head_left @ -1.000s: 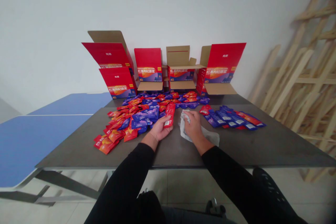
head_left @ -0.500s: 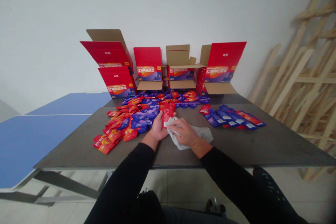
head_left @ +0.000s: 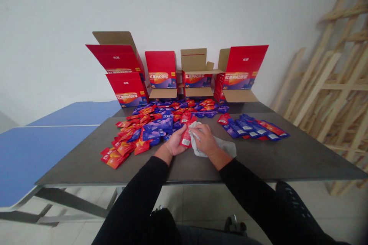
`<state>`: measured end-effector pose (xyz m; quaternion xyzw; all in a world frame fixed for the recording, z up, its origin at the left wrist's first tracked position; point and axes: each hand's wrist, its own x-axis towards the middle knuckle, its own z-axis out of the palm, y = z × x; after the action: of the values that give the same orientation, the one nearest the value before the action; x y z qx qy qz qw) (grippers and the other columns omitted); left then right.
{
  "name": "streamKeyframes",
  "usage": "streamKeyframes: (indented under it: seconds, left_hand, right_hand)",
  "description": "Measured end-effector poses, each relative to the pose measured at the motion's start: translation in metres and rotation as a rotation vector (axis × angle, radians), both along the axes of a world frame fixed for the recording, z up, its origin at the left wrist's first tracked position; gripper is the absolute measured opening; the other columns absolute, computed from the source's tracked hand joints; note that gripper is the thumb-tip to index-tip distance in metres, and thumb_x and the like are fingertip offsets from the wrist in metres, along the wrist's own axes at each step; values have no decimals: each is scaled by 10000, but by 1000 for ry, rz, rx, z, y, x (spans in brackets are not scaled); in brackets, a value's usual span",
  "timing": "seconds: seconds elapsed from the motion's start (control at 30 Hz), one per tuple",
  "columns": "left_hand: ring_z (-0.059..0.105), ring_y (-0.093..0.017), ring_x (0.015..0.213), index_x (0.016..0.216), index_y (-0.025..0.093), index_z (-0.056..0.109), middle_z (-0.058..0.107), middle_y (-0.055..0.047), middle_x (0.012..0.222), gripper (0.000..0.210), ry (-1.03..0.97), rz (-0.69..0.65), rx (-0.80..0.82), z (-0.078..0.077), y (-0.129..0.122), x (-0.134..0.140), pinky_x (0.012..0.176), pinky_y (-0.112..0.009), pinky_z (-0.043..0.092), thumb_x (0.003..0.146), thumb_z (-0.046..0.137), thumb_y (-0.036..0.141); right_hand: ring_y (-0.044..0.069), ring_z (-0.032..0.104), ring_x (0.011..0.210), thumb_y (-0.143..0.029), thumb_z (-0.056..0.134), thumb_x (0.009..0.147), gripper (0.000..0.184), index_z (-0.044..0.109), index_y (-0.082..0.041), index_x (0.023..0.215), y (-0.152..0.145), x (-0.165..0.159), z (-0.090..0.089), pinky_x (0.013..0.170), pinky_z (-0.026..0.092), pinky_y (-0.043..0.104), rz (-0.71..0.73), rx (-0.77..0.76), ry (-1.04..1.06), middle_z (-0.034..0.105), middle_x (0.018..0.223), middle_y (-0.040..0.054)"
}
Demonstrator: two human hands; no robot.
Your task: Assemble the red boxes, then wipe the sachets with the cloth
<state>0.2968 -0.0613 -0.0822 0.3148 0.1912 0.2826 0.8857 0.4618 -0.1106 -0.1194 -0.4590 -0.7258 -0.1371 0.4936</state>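
My left hand is closed on a red pouch, its printed side with a barcode facing up. In my right hand is a pale grey cloth, bunched under the fingers and pressed against the pouch's upper right part; its loose end trails to the right. A large heap of red and purple pouches lies left of and beyond my hands. Off to the right, several pouches, mostly purple, lie overlapping in a flat group.
Several red printed cartons with raised flaps stand along the back, among them a left carton and a right carton. The grey table adjoins a blue table on the left. Wooden frames lean at the right wall.
The red pouch has tilted to the right in my left hand. My right hand and the cloth have moved slightly up and to the right along it.
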Motion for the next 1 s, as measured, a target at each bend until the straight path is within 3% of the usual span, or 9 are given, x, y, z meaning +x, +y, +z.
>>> streamKeyframes:
  seconds: [0.23, 0.4, 0.47, 0.53, 0.63, 0.73, 0.87, 1.0]
  left_hand:
    - [752, -200, 693, 1136, 111, 759, 798, -113, 894, 375, 201, -9, 53, -2, -2, -1, 674, -306, 609, 1074, 592, 441]
    - [756, -217, 705, 1107, 103, 745, 783, -123, 877, 430, 203, -18, 21, 3, -4, -3, 594, -304, 597, 1093, 529, 475]
    - [748, -220, 689, 1104, 109, 744, 783, -123, 879, 473, 137, 18, -6, 6, -3, -2, 590, -318, 596, 1098, 486, 504]
    - [739, -210, 676, 1088, 116, 747, 784, -114, 874, 460, 65, 68, -25, 7, -1, -1, 616, -316, 599, 1104, 456, 472]
    - [760, -219, 739, 1084, 111, 759, 790, -116, 875, 408, 16, 104, -47, 8, 2, 0, 730, -322, 616, 1087, 474, 403]
    - [782, -263, 836, 1059, 102, 769, 790, -134, 873, 444, 28, 81, -92, 5, 5, 0, 836, -367, 622, 1074, 486, 444]
    - [788, -280, 875, 905, 121, 748, 776, -127, 812, 434, 74, 60, -121, -1, 5, 1, 875, -370, 618, 1055, 533, 467]
    - [791, -260, 847, 891, 126, 737, 783, -108, 815, 273, 105, 57, -73, -1, 0, 4, 861, -334, 612, 1000, 653, 362]
  right_hand:
    - [297, 606, 1107, -191, 547, 971, 364, 794, -237, 1235, 8, 11, 0, 1046, 538, 511, -162, -50, 217, 654, 1148, 129]
    - [294, 609, 1095, -221, 533, 980, 347, 789, -207, 1214, 11, 16, 1, 1044, 550, 521, -260, -36, 355, 631, 1139, 136]
    - [289, 615, 1097, -227, 537, 987, 341, 787, -218, 1218, 8, 14, 2, 1039, 556, 512, -220, -10, 333, 634, 1130, 128]
    - [277, 624, 1091, -220, 551, 990, 337, 782, -240, 1234, 3, 9, 3, 1022, 569, 490, -94, 7, 233, 645, 1128, 115]
    - [260, 634, 1071, -190, 577, 985, 343, 774, -260, 1257, -5, -3, 4, 992, 584, 457, 141, 21, 46, 663, 1134, 103]
    - [248, 637, 1065, -171, 612, 975, 331, 776, -280, 1241, -11, -12, 5, 1053, 560, 471, 261, 13, -109, 677, 1125, 87]
    - [251, 630, 1054, -113, 672, 914, 367, 775, -256, 1235, -12, -15, 4, 1056, 555, 483, 297, 37, -220, 687, 1132, 90]
    - [261, 619, 1065, -86, 660, 905, 379, 788, -233, 1231, -8, -12, 2, 962, 584, 429, 187, 17, -145, 687, 1135, 103]
